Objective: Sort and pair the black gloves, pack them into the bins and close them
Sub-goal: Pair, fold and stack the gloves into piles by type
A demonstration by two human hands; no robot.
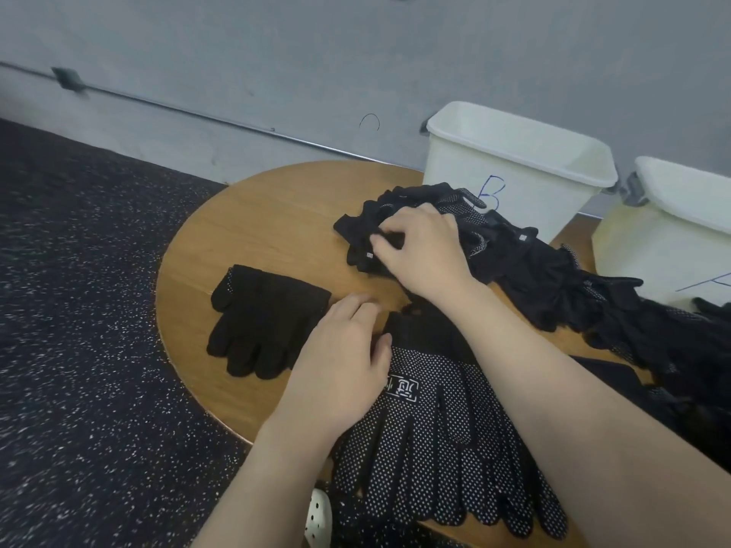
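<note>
The right hand pinches a glove from the black pile on the desk; the left hand rests relaxed beside the dotted gloves; bin B is partly hidden, the second bin cut off.

**Sorting gloves at the round table**

My right hand pinches a glove from the pile in front of bin B. My left hand rests on the dotted gloves. A plain glove lies flat on the table, left of them.
</note>
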